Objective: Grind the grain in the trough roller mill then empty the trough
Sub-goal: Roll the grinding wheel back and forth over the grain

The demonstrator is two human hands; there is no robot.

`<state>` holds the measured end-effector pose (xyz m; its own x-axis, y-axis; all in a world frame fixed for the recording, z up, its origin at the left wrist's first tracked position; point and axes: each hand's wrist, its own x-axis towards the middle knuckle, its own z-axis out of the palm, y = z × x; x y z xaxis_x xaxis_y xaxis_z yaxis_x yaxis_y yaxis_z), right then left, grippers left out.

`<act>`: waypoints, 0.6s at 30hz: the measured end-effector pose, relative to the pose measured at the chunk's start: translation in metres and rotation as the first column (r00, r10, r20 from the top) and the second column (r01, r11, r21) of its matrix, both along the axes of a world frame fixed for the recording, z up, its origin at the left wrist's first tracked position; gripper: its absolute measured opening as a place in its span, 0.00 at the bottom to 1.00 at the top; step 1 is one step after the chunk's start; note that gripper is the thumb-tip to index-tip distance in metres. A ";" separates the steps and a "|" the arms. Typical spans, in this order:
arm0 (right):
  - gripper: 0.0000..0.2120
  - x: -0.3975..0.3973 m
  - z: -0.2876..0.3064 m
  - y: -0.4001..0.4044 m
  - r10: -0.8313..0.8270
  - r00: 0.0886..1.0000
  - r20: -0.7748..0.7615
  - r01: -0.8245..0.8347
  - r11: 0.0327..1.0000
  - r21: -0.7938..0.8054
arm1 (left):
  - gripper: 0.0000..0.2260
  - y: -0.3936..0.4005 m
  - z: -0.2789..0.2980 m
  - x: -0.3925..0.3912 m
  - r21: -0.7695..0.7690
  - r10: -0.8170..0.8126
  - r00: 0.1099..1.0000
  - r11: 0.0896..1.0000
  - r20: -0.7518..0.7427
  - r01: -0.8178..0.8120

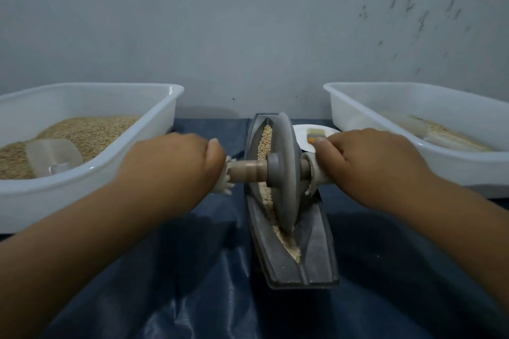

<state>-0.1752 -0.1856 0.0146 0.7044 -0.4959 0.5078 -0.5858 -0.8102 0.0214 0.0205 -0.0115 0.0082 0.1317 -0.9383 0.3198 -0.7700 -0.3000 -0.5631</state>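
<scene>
Stone wheel (pixel 285 173): likely heavy, stiff; rolls in trough (pixel 314 250).
Hold: axle ends.
Left hand (pixel 176 165): fingers curled round handle.
Right hand (pixel 369 165): likewise.

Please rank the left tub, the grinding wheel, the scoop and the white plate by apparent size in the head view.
1. Left tub
2. Grinding wheel
3. Scoop
4. White plate, though a hand partly hides it, so its place against the scoop is unsure.

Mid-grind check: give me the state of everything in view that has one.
left hand: grips left axle handle
right hand: grips right axle handle
wheel: upright in trough
trough: holds grain, partly crushed
left tub: holds grain and a scoop
right tub: small amount of ground material
brush: lies on white plate
</scene>
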 end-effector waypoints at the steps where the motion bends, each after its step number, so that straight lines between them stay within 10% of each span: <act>1: 0.27 -0.008 0.004 0.008 0.007 1.000 -0.010 -0.007 1.000 -0.027 | 0.28 0.011 -0.001 -0.003 -0.038 -0.074 0.997 0.997 -0.023 0.073; 4: 0.28 -0.020 0.011 0.018 0.004 1.000 -0.013 -0.005 0.999 -0.051 | 0.19 0.026 0.004 -0.006 -0.267 -0.200 0.953 0.954 -0.229 0.136; 10: 0.24 0.024 -0.007 -0.019 -0.092 0.994 0.057 0.089 0.995 0.046 | 0.20 -0.024 -0.007 0.017 -0.081 0.081 0.993 0.994 0.090 -0.073; 18: 0.19 0.036 -0.006 -0.026 -0.029 0.997 0.076 0.035 0.997 -0.076 | 0.18 -0.037 -0.006 0.020 0.020 0.220 0.975 0.975 -0.008 -0.220</act>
<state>-0.1387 -0.2117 0.0087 0.6476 -0.4750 0.5958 -0.6135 -0.7887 0.0380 0.0403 -0.0489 0.0027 0.3387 -0.8917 0.3002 -0.6918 -0.4522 -0.5629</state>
